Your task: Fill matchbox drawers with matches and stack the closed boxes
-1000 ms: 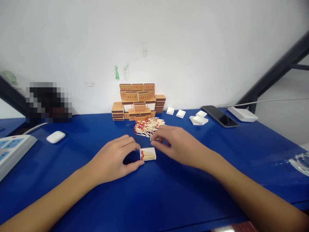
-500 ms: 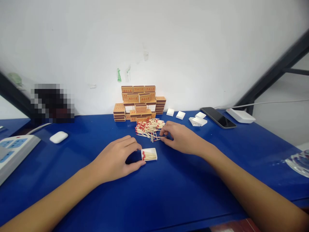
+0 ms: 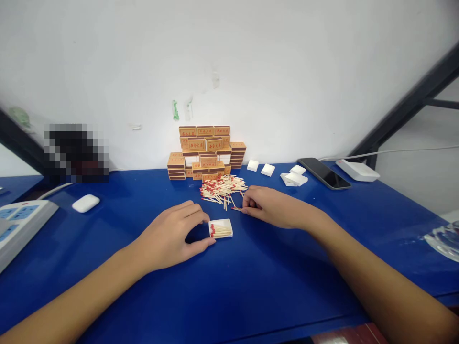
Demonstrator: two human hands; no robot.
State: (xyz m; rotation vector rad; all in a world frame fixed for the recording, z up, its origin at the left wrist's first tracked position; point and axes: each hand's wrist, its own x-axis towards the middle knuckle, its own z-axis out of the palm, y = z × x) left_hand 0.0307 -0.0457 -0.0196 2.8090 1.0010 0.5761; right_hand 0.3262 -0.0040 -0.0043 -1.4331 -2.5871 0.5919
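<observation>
My left hand (image 3: 181,235) holds a small white matchbox tray (image 3: 227,222) by its left end, index finger at the far corner and thumb at the near one. Inside lie several matches (image 3: 222,231), red heads to the left. My right hand (image 3: 267,205) is closed in a pinch on one match (image 3: 236,209), whose red head points left. Just beyond its fingers spreads a loose pile of matches (image 3: 223,188), heads mostly to the left. Behind the pile, orange and brown matchboxes (image 3: 197,144) are stacked against the wall.
Several folded white pieces (image 3: 296,178) lie right of the pile, near a dark phone (image 3: 324,174) and a white flat box (image 3: 357,170). At left are a white earphone case (image 3: 86,203) and a power strip (image 3: 27,231). Clear plastic (image 3: 444,241) sits at the right edge.
My right hand has closed on a match at the pile's near edge and drawn slightly right and down. My left hand and the tray stay nearly in place.
</observation>
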